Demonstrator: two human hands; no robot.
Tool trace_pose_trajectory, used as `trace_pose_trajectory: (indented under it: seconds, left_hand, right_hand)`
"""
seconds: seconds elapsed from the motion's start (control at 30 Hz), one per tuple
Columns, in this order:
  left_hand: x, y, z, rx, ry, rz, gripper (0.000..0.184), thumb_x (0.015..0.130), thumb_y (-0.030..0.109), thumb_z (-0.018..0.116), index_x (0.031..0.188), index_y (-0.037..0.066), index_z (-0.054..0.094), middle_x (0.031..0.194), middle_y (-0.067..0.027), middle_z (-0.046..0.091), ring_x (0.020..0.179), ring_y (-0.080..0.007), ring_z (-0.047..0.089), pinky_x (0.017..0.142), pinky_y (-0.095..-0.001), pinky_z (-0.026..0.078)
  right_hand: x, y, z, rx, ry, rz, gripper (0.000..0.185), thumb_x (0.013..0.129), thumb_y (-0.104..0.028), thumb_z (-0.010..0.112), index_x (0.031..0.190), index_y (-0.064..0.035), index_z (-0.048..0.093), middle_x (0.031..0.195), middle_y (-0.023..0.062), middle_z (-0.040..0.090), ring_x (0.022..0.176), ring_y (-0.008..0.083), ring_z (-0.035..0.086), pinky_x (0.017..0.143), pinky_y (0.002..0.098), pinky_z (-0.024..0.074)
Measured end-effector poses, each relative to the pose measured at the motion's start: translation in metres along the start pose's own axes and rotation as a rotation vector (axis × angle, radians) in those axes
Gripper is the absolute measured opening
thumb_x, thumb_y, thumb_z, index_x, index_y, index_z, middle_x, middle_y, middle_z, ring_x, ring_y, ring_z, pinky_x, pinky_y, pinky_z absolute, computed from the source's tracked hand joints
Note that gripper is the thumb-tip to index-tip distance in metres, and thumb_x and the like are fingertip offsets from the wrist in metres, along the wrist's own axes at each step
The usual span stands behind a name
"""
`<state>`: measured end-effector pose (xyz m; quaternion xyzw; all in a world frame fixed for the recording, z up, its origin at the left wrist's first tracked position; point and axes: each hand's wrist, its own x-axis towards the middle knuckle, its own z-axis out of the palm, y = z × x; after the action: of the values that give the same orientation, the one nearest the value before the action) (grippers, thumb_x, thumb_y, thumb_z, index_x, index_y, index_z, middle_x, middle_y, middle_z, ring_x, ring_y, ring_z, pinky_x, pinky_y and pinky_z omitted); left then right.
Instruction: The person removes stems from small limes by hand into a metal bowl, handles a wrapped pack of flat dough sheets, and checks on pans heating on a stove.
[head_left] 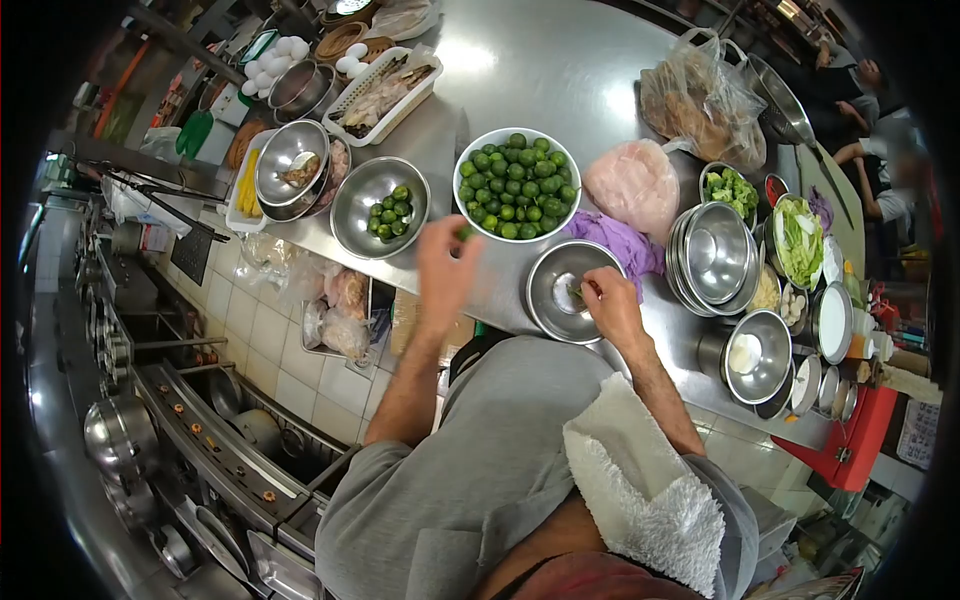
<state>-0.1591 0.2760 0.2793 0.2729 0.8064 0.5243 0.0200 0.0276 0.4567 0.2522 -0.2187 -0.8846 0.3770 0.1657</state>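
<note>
My left hand (445, 262), slightly blurred, pinches a small green lime (463, 232) at its fingertips. It is between a steel bowl (350, 225) with several limes in it and a white bowl (470, 222) heaped with green limes. On the right, my right hand (612, 302) reaches over the rim of another steel bowl (545, 312). Its fingers are closed, and a small greenish bit shows at the tips, too small to name. Just behind that bowl lies a crumpled purple cloth or bag (612, 240).
To the right are stacked steel bowls (715, 250), a bag of pink meat (632, 185) and a bowl of lettuce (798, 240). At the left stand a white basket (400, 110) and eggs (268, 68). Bagged food (345, 310) sits below the counter edge.
</note>
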Motion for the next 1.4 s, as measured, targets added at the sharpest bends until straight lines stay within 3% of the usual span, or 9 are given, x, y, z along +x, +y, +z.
trace_pose_trajectory:
  seconds: [0.13,0.23,0.4,0.57,0.73,0.83,0.9,1.03,1.4]
  left_hand:
    - [0.031,-0.043,-0.041,0.199,0.151,-0.079,0.033,0.077,0.014,0.071,0.107,0.002,0.061,0.095,-0.0105,0.058,0.082,-0.0215,0.055,0.077,-0.0345,0.045]
    - [0.041,-0.049,-0.038,0.696,0.319,0.116,0.031,0.080,0.021,0.067,0.105,0.004,0.061,0.100,-0.0115,0.056,0.095,-0.0288,0.051,0.085,-0.0435,0.040]
    - [0.022,-0.005,0.039,0.389,-0.064,0.249,0.034,0.077,0.034,0.070,0.103,0.013,0.065,0.106,-0.0068,0.056,0.104,-0.0260,0.047,0.091,-0.0443,0.028]
    - [0.021,0.015,0.091,0.447,-0.112,0.253,0.044,0.077,0.041,0.070,0.108,0.011,0.063,0.104,-0.0044,0.057,0.103,-0.0229,0.049,0.091,-0.0422,0.027]
    - [0.027,0.012,0.098,0.435,-0.136,0.261,0.041,0.078,0.034,0.070,0.109,0.010,0.061,0.101,-0.0067,0.058,0.099,-0.0233,0.049,0.090,-0.0422,0.027]
    - [0.020,0.028,0.079,0.146,-0.243,0.288,0.037,0.081,0.025,0.068,0.112,0.005,0.060,0.101,-0.0091,0.061,0.096,-0.0232,0.054,0.088,-0.0390,0.035]
    - [0.011,0.040,0.068,-0.277,-0.514,0.013,0.037,0.083,0.017,0.066,0.115,0.001,0.058,0.101,-0.0112,0.062,0.089,-0.0217,0.059,0.080,-0.0335,0.044]
    - [-0.008,0.037,0.063,-0.369,-0.565,-0.019,0.039,0.085,0.011,0.065,0.122,0.002,0.057,0.097,-0.0063,0.061,0.087,-0.0135,0.057,0.077,-0.0280,0.047]
    - [-0.030,0.029,0.062,-0.361,-0.623,0.050,0.036,0.087,0.010,0.063,0.120,-0.001,0.057,0.101,-0.0090,0.061,0.090,-0.0147,0.059,0.079,-0.0278,0.048]
  right_hand:
    - [0.001,-0.001,-0.003,-0.081,-0.062,-0.032,0.013,0.081,-0.007,0.065,0.092,0.0006,0.064,0.084,0.0130,0.060,0.075,0.0291,0.060,0.067,0.0372,0.0480]
    - [0.002,-0.007,-0.005,-0.046,-0.089,-0.012,0.017,0.081,-0.010,0.065,0.095,-0.0006,0.064,0.090,0.0142,0.059,0.082,0.0331,0.059,0.071,0.0403,0.0480]
    - [0.003,-0.012,-0.009,0.007,-0.052,-0.046,0.019,0.081,-0.009,0.065,0.098,0.0000,0.064,0.090,0.0141,0.059,0.082,0.0325,0.059,0.071,0.0397,0.0477]
    - [0.002,-0.019,-0.016,0.053,-0.067,-0.058,0.018,0.081,-0.007,0.065,0.097,0.0007,0.063,0.088,0.0142,0.060,0.081,0.0323,0.059,0.070,0.0391,0.0473]
    - [0.004,-0.026,-0.020,0.137,-0.030,-0.057,0.016,0.083,-0.007,0.064,0.098,0.0012,0.063,0.087,0.0138,0.060,0.078,0.0308,0.060,0.068,0.0368,0.0478]
    - [0.010,-0.033,-0.024,0.166,0.046,-0.056,0.017,0.085,-0.007,0.062,0.100,0.0019,0.062,0.088,0.0140,0.061,0.079,0.0300,0.060,0.068,0.0359,0.0481]
    - [0.015,-0.039,-0.023,0.204,0.089,-0.044,0.018,0.086,-0.006,0.061,0.101,0.0024,0.062,0.089,0.0142,0.062,0.079,0.0295,0.061,0.068,0.0357,0.0481]
    - [0.022,-0.039,-0.019,0.181,0.121,-0.136,0.019,0.088,-0.006,0.059,0.104,0.0030,0.061,0.089,0.0150,0.063,0.079,0.0285,0.062,0.068,0.0354,0.0484]
    - [0.004,-0.031,-0.022,0.122,-0.073,-0.119,0.013,0.085,-0.005,0.059,0.096,0.0018,0.063,0.079,0.0137,0.063,0.068,0.0260,0.062,0.059,0.0335,0.0480]
